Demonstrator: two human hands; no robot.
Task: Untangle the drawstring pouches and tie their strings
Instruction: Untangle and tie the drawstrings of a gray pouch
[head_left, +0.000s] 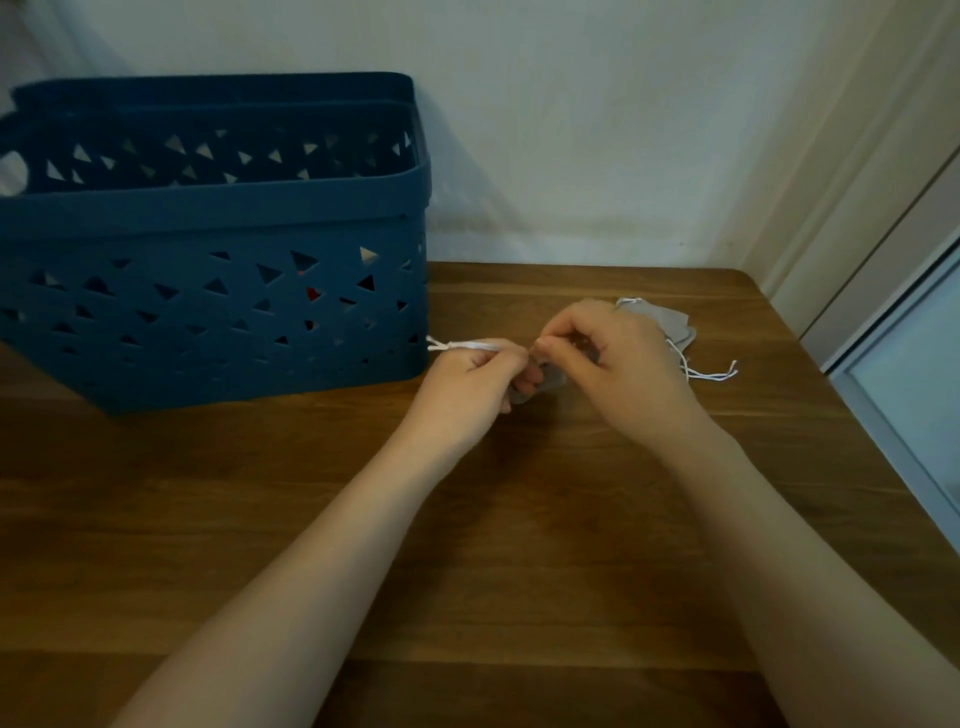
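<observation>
Left hand (475, 376) is pinching a white drawstring (465, 345), fingers curled round it, and the string's free ends are sticking out leftward toward the blue basket (208, 312). Right hand (608, 345) is pinching at the mouth of a small grey drawstring pouch (550, 379), thumb and forefinger closed just where the string enters. Most of that pouch is hidden under the two hands; only a grey corner is showing below the fingers.

Judgement: the step in hand looks like drawing the string tight or starting its knot. To do it well, the right hand should be anchoring the pouch mouth firmly while the left pulls level and away, so both string ends are coming out even. Tension should be staying steady while the loop is formed; slack here would likely let the thin string snarl.

The other pouches (670, 325), grey and flat, are lying in a small overlapping pile on the table (519, 519) just behind the right hand. Their white strings (711, 375) are trailing loose to the right. Cannot tell whether those are tied.

The fabric is looking thin and limp, the string fine.
</observation>
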